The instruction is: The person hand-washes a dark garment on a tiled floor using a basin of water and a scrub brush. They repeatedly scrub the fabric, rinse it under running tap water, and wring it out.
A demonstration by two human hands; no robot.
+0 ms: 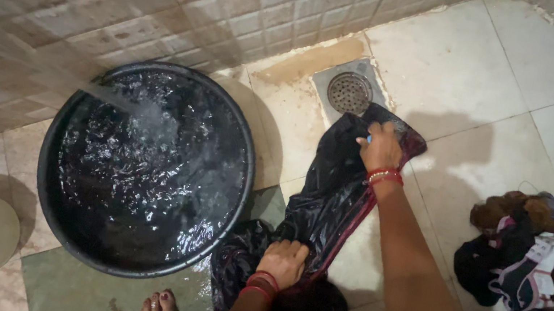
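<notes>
Your left hand (285, 260) is clenched on the near end of the wet dark garment (329, 200), pinning it to the tiled floor (492, 85). Your right hand (381, 146) is closed over something blue, only partly visible, and presses it on the garment's far end just beside the floor drain (349, 92). The garment lies stretched between both hands, right of the black tub (144, 165), into which a water stream falls. A pile of other clothes (522, 251) sits well apart on the right. Judged step: scrubbing. The next stroke likely calls for firm left-hand anchoring while the right hand works along the cloth.
</notes>
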